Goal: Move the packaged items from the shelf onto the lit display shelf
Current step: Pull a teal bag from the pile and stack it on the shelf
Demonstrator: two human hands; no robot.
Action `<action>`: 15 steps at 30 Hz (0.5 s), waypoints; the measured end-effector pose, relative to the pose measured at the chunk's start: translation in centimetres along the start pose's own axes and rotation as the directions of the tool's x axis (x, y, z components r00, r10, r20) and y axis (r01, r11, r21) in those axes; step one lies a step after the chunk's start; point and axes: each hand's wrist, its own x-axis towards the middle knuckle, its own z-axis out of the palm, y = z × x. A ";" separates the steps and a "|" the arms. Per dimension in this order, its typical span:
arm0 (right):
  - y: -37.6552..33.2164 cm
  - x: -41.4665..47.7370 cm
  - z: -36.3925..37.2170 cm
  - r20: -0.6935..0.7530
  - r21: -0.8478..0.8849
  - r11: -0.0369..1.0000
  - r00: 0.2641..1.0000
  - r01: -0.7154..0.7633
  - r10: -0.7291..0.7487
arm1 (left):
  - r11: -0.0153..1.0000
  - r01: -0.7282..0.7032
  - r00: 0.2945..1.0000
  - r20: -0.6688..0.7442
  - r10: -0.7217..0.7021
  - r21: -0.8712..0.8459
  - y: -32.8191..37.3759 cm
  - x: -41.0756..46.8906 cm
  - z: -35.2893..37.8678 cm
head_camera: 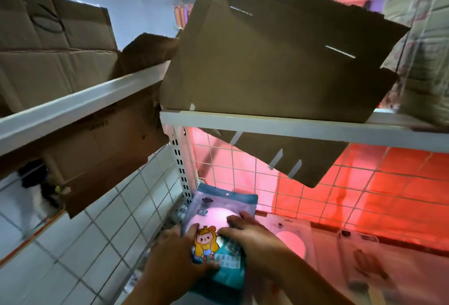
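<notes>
- Red-pink light floods the lit display shelf in front of me, glowing through its white wire grid back panel; grey-white floor tiles show on the other side of the white slotted upright post.
- Above the post, a white metal shelf board carries a large brown cardboard box, and a flattened brown cardboard sheet hangs just under that board.
- Just below the foot of the post I hold the teal plastic package, a flat pouch with a pale round window and a cartoon child in a yellow hood printed on it.
- My left hand grips the package's left edge, its fingers curled over the front and the thumb clamped low on the face.
- My right hand grips the opposite side, fingers bent across the pale window.
- I cannot tell whether the package already rests on the shelf or hangs just above it.
- Right of the post, beside my right hand, two clear flat packages already lie on the lit shelf, so I judge part of the job done.
- What is left, as I judge it: settle this package near the post, let go, and fetch more; the source shelf's stock is out of sight, so I cannot say how many remain.
</notes>
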 end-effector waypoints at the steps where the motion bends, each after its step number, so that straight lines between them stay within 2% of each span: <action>1: -0.1 0.1 0.0 0.019 -0.008 1.000 1.000 -0.019 0.019 | 1.000 -0.008 1.000 -0.002 0.008 -0.002 -0.2 0.0 0.1; 4: -0.5 0.1 -0.3 0.093 -0.049 0.998 0.994 -0.047 0.052 | 1.000 -0.027 1.000 0.006 0.027 -0.015 -1.1 0.0 0.7; 6: -0.9 0.1 -0.2 0.123 0.024 0.997 0.990 -0.068 0.065 | 0.999 -0.041 0.999 0.001 0.041 -0.020 -1.8 0.1 0.9; 9: -1.6 -0.1 0.1 0.076 0.156 0.985 0.996 -0.066 0.055 | 0.997 -0.061 0.998 -0.004 0.061 -0.054 -2.2 0.0 0.9; 15: -2.4 -0.6 0.6 0.025 -0.009 0.994 0.994 -0.108 0.108 | 0.986 -0.085 0.996 0.016 0.088 -0.140 -2.5 -0.2 1.5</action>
